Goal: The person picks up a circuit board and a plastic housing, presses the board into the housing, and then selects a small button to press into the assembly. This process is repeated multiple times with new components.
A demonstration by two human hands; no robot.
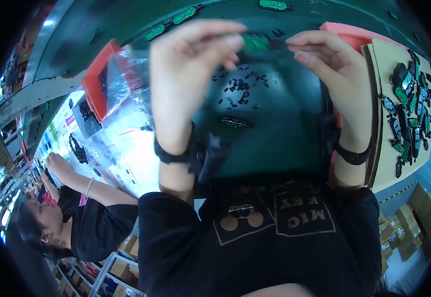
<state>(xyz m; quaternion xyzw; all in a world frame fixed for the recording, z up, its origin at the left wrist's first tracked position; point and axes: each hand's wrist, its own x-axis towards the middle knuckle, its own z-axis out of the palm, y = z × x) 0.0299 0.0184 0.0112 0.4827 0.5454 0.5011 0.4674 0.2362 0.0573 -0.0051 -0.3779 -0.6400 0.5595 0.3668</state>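
Head view: left hand (188, 62) blurry, pinching green piece (256, 43) above green bench (279, 153). Right hand (335, 58) just beside piece's right end, fingers curled, can't tell if gripping anything. Imo hold piece steady by edges, go gentle, keep clear of loose black bits (240, 85).

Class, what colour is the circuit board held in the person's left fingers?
Green; the circuit board shows best, though blurred, in the head view.

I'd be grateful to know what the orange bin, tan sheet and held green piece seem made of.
Orange bin: probably plastic, evenly coloured with smooth walls. Tan sheet: likely cardboard, flat and matte. Green piece: perhaps circuit board, by colour; finish blurred.
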